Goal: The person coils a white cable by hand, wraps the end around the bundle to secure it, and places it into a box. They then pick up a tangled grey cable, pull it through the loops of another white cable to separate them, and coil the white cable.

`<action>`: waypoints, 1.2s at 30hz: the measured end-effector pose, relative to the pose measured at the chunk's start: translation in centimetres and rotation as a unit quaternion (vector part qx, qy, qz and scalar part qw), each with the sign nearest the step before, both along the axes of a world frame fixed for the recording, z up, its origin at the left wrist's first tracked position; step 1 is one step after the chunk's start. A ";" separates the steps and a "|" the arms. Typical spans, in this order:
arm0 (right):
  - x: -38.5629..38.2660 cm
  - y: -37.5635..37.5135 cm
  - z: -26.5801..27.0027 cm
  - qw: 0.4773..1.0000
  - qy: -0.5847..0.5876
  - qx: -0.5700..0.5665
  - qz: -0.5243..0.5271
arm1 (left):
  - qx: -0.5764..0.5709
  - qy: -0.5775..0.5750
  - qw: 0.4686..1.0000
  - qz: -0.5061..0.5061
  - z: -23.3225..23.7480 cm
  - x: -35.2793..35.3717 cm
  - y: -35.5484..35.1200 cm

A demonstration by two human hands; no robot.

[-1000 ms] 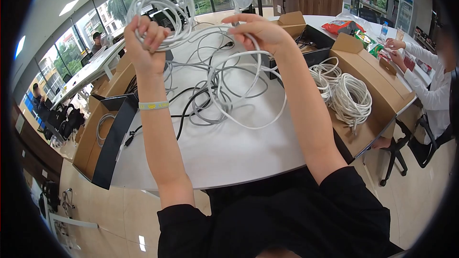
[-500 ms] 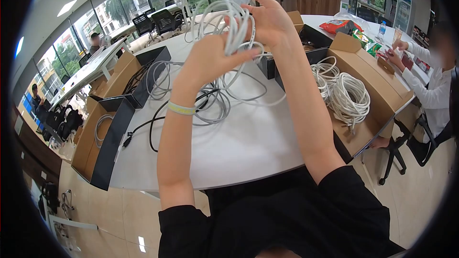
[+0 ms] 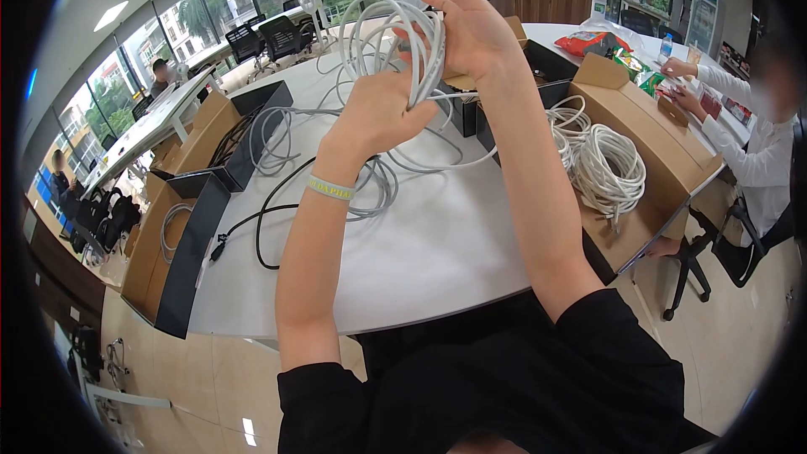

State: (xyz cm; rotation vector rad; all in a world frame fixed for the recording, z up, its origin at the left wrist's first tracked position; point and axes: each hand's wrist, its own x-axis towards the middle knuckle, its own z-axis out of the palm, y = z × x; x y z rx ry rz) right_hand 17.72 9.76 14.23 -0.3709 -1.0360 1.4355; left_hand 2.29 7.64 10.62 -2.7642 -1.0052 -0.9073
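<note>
Above the table, loops of white cable (image 3: 433,55) hang in a loose coil between my two hands. My left hand (image 3: 382,113), with a band on its wrist, is closed around the lower part of the coil. My right hand (image 3: 477,38) is at the coil's right side, some fingers reaching in behind the loops and others stretched out above. The loops partly hide its fingertips. Below lie grey cable loops (image 3: 382,193) and a black cable (image 3: 262,210) with a plug at its end.
On the right, an open cardboard box (image 3: 672,155) holds coiled white cables (image 3: 609,172). More boxes stand left, one with a grey cable (image 3: 168,231), another with black cables (image 3: 231,147). A person in a white shirt (image 3: 761,164) sits at right near snack bags (image 3: 593,42).
My left hand has shifted slightly right and up against the coil, its wristband turning. The loops look tighter together. The seated person's hands at right have moved a little.
</note>
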 end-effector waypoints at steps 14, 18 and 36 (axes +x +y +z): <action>-1.1 -3.4 0.5 0.832 -0.470 0.270 -0.117 | -0.308 -0.491 0.774 -0.253 1.3 -5.8 3.9; -1.3 -3.5 -0.2 0.701 -0.648 0.275 -0.114 | -0.360 -0.556 0.654 -0.363 2.0 -7.5 4.1; -1.3 -0.6 -1.8 0.526 -0.818 0.210 -0.104 | -0.484 -0.519 0.256 -0.657 5.6 -12.4 -0.1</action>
